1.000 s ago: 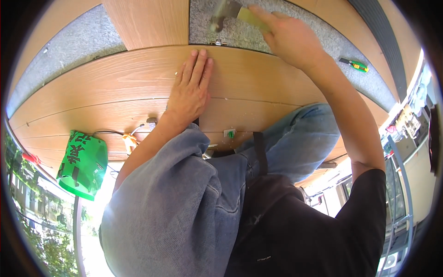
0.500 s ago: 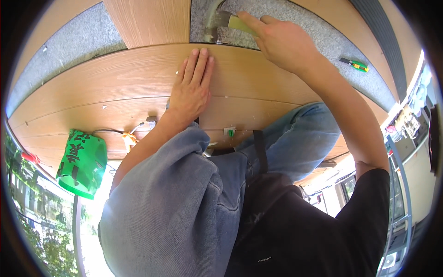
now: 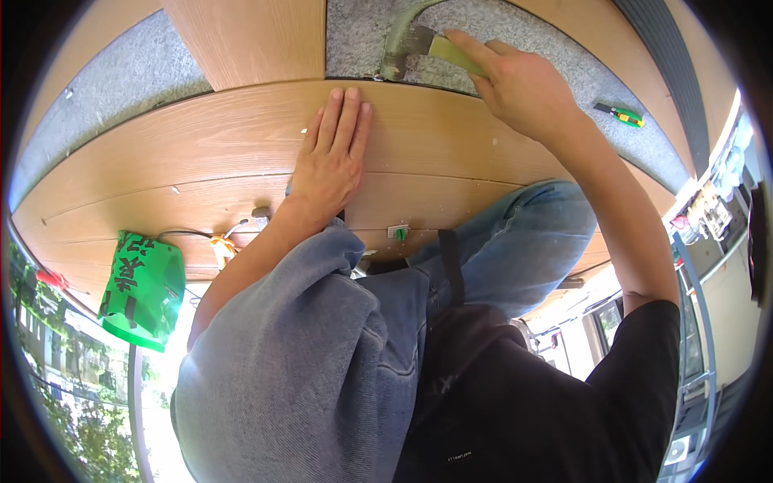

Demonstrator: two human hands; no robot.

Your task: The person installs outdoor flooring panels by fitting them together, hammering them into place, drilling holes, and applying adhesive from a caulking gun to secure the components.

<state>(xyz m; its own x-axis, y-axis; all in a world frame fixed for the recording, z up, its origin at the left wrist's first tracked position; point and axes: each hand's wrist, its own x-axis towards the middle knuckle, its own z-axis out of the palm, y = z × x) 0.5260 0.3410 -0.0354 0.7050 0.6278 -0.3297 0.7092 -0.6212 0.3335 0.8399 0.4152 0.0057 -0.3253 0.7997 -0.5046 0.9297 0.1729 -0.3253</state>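
Observation:
My right hand [image 3: 527, 88] grips a scraper [image 3: 456, 55] by its yellow-green handle. Its flat blade lies against a streak of greenish paste [image 3: 394, 42] on the grey speckled surface [image 3: 354, 36] at the far side. Spread flat on the wood-grain planks [image 3: 435, 137], my left hand [image 3: 328, 161] holds nothing; its fingertips lie close to the plank edge bordering the grey strip. A separate wood-grain board [image 3: 241, 44] crosses the grey surface beyond my left hand.
A green-and-yellow utility knife [image 3: 620, 114] lies on the grey strip at right. At left sits a green plastic bag [image 3: 143, 290] with a cable beside it. A small green piece [image 3: 400, 233] lies near my knees. Light crumbs dot the planks.
My right hand has drawn the scraper slightly right and nearer, and more of the greenish paste streak shows. My left hand stays flat on the planks.

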